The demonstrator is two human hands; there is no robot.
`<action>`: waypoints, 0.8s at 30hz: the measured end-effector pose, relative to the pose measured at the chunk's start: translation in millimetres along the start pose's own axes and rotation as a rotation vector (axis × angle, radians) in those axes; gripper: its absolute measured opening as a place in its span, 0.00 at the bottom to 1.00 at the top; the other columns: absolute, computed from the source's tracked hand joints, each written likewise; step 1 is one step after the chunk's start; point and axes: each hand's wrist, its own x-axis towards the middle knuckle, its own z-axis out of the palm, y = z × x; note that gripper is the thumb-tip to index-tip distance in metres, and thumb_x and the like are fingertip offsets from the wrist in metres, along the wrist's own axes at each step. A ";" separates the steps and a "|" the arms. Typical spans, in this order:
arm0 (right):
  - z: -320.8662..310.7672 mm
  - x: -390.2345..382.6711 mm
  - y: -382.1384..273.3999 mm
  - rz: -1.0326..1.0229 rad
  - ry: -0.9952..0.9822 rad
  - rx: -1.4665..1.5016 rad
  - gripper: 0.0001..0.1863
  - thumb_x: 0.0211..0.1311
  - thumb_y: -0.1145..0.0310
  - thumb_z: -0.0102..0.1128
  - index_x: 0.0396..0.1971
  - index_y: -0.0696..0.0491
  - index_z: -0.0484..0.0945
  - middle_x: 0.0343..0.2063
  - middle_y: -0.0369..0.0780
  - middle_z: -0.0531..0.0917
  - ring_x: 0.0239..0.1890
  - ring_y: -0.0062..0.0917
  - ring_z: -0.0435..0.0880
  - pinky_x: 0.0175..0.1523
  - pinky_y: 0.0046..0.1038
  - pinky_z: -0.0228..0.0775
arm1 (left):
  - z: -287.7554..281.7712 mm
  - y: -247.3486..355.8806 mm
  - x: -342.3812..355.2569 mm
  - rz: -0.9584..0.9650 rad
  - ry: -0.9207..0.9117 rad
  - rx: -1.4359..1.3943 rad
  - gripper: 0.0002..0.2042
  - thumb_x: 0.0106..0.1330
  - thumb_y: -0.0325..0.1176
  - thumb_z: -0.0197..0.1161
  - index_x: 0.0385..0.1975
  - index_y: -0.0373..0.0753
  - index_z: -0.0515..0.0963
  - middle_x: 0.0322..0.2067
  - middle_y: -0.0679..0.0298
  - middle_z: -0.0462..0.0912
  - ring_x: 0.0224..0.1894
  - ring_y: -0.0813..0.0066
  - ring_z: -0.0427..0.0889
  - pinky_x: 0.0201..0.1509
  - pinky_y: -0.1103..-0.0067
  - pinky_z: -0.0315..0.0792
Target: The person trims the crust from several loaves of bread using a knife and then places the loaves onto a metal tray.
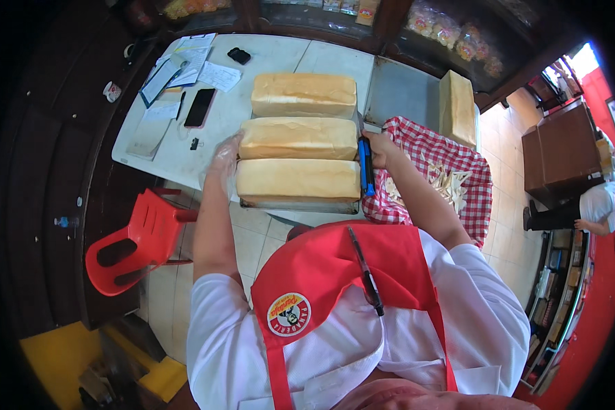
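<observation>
Three long golden bread loaves lie side by side on the white table: a far loaf [303,95], a middle loaf [298,139] and a near loaf [297,180] on a metal tray [299,204]. My left hand [226,158], in a clear plastic glove, rests against the left ends of the middle and near loaves. My right hand [378,150] grips a knife with a blue handle [367,166] at the right ends of those loaves; its blade is hidden.
A red-and-white checked cloth [458,154] holds pale crust trimmings [449,184]. Another loaf [456,108] stands on end at the right. Papers [184,68], a dark phone [199,107] and a small black object [238,55] lie on the table. A red plastic chair [138,240] stands at left. A person [581,208] is at the far right.
</observation>
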 end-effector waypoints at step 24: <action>-24.6 -37.2 29.4 -0.314 0.133 0.088 0.17 0.71 0.56 0.46 0.38 0.56 0.73 0.29 0.40 0.80 0.28 0.27 0.80 0.29 0.29 0.72 | 32.2 -16.8 -13.4 0.508 0.354 0.852 0.31 0.55 0.48 0.67 0.53 0.33 0.70 0.51 0.49 0.74 0.54 0.59 0.73 0.58 0.60 0.65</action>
